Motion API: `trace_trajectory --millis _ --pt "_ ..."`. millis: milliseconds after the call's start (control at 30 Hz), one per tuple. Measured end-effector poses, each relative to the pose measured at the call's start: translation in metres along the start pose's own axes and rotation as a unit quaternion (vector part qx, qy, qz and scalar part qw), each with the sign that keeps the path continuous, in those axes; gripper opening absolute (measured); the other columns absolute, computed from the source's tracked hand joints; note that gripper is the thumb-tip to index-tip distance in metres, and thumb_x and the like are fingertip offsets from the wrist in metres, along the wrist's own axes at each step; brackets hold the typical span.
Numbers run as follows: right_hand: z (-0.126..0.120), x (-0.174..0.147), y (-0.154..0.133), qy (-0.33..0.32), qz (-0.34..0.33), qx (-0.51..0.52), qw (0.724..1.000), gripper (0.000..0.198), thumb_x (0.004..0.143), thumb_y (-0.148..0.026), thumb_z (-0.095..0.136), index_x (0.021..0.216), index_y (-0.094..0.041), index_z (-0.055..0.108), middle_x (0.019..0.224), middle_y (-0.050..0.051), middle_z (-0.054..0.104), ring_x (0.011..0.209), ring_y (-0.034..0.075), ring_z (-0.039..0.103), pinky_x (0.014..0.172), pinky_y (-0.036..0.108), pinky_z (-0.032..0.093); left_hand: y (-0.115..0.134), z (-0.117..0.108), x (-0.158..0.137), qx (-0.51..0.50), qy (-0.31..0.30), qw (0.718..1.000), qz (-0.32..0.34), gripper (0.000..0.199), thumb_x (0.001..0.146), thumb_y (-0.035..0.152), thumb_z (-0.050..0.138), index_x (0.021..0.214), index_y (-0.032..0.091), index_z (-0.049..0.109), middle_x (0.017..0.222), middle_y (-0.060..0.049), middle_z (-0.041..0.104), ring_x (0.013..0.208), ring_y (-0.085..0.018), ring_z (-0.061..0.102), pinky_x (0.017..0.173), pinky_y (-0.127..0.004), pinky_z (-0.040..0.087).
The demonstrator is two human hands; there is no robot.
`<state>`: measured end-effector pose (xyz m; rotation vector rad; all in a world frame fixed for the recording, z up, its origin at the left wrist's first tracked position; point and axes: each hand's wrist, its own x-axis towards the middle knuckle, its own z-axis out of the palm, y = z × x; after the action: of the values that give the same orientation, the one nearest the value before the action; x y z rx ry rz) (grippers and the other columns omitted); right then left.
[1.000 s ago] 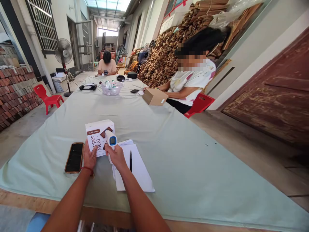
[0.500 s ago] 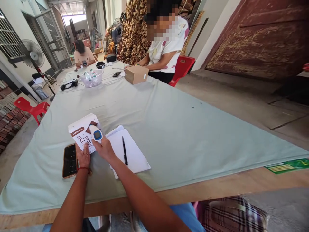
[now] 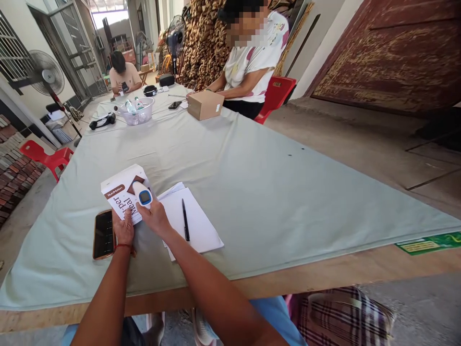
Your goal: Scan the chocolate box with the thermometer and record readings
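Observation:
My left hand [image 3: 124, 228] grips the lower end of a white box [image 3: 117, 192] with brown lettering, its thumb lying on the printed face. In my right hand [image 3: 155, 216] is a white and blue infrared thermometer [image 3: 144, 196], its small screen facing me and its front end over the box's brown patch. Whether it touches the box I cannot tell. A smartphone [image 3: 103, 235] in an orange-brown case lies left of my left hand. To the right of my right hand, a black pen [image 3: 185, 220] rests on white paper sheets [image 3: 201, 228].
A cloth [image 3: 252, 202] covers the long table. Farther along are a clear plastic bowl [image 3: 135, 117] with bottles, a cardboard box [image 3: 205, 105] and a black headset [image 3: 103, 121]. One person [image 3: 248, 72] sits at the right side, another [image 3: 124, 77] at the far end.
The view has shifted slightly, so the table's far things sit higher in it. Both hands keep their hold on the box and the thermometer, with little visible movement.

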<state>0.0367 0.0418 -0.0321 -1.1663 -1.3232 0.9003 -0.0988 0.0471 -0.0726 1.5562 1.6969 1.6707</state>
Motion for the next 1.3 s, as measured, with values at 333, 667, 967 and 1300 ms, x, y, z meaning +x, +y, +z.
trace_trajectory --millis 333,667,967,1300 --pt "-0.005 -0.004 -0.013 -0.013 0.021 0.035 0.999 0.022 0.080 -0.043 0.056 0.068 -0.024 0.056 0.058 0.001 0.058 0.070 0.021 0.059 0.061 0.029 0.045 -0.003 0.000 -0.001 -0.026 0.000 1.000 -0.014 0.047 0.080 0.046 0.065 0.117 0.019 0.053 0.108 -0.010 0.065 0.095 -0.022 0.064 0.085 -0.037 0.052" --pt "-0.080 -0.024 -0.048 -0.084 0.050 0.096 0.991 0.021 0.076 -0.041 0.054 0.069 -0.021 0.053 0.062 -0.003 0.057 0.059 0.014 0.052 0.058 0.025 0.041 -0.013 0.001 -0.002 0.026 -0.024 0.999 0.032 0.068 0.058 0.037 0.083 0.115 0.018 0.052 0.113 -0.010 0.057 0.110 -0.029 0.057 0.095 -0.047 0.049" --pt "-0.164 -0.045 0.007 0.044 0.031 0.046 0.997 0.029 0.074 -0.050 0.062 0.072 -0.021 0.055 0.061 -0.001 0.060 0.061 0.016 0.054 0.060 0.028 0.043 0.000 -0.003 -0.002 0.140 -0.018 0.989 0.045 0.040 0.072 0.043 0.070 0.102 0.021 0.055 0.100 -0.008 0.055 0.110 -0.029 0.049 0.099 -0.047 0.043" --pt "-0.164 -0.056 0.030 0.112 0.104 0.094 0.984 0.034 0.075 -0.052 0.060 0.063 -0.022 0.051 0.054 -0.003 0.054 0.054 0.014 0.048 0.058 0.027 0.039 0.005 -0.001 0.004 0.221 -0.033 0.975 -0.008 0.041 0.070 0.051 0.067 0.093 0.020 0.053 0.095 -0.008 0.054 0.105 -0.031 0.053 0.094 -0.049 0.045"
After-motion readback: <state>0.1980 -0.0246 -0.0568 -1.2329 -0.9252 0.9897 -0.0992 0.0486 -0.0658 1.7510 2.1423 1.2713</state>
